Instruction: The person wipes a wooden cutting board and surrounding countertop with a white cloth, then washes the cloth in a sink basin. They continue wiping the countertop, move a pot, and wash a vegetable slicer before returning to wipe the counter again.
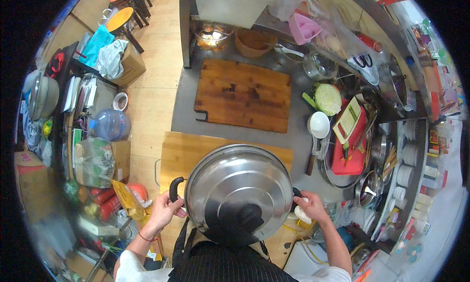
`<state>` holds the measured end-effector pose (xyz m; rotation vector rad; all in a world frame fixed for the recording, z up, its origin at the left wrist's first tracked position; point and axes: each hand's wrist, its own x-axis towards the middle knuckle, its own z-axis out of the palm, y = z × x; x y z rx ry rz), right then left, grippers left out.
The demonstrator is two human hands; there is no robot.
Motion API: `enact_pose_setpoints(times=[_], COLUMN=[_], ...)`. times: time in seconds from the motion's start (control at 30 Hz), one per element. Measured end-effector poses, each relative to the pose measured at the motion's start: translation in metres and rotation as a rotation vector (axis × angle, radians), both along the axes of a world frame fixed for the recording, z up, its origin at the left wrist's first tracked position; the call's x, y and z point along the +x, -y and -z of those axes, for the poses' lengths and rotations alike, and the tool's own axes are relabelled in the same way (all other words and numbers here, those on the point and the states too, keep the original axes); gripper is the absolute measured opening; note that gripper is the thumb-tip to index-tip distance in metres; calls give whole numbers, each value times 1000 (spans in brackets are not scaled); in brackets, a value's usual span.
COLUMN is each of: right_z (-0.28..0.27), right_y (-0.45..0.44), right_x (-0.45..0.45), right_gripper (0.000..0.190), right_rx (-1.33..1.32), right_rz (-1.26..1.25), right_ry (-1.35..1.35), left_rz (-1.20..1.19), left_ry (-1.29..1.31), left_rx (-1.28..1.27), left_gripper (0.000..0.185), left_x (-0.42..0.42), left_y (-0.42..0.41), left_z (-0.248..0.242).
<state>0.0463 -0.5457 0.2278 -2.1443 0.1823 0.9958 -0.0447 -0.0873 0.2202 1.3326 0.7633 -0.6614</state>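
A large round metal pot with a domed steel lid [238,193] is in front of my body, over the near end of a wooden board [183,149]. My left hand [167,208] grips the black handle [175,190] on the pot's left side. On the right side, my right hand [310,206] holds the other black handle [296,192], with a white cloth [303,212] beneath the fingers. The lid has a dark knob [251,216]. Its far rim lies short of a brown wooden cutting board [244,94] on the grey counter.
Right of the boards are a white ladle [318,124], a cut cabbage [328,99], a green slicer [347,119] and a red cutting board [339,157]. Bowls [255,43] line the counter's back. A water jug [112,124], boxes and stools [119,19] stand at left.
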Motion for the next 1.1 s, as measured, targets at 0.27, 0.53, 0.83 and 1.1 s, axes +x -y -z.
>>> enact_pose_setpoints(times=[0.27,0.53,0.83,1.1], right_z=[0,-29,103,186], right_y=[-8,15,-60,-102], right_x=[13,86,204,196], right_gripper=[25,28,60,51], right_rx=[45,-71,-423,-411], right_rz=[-21,167,152,208], right_ry=[-17,-90,754,677], left_rz=[54,224,233,30], left_ry=[7,54,675,325], left_rx=[57,117,948,791], left_gripper=[11,34,45,51], left_x=[6,65,232,284], left_y=[-4,-75,-9,6], left_z=[7,16,163,173])
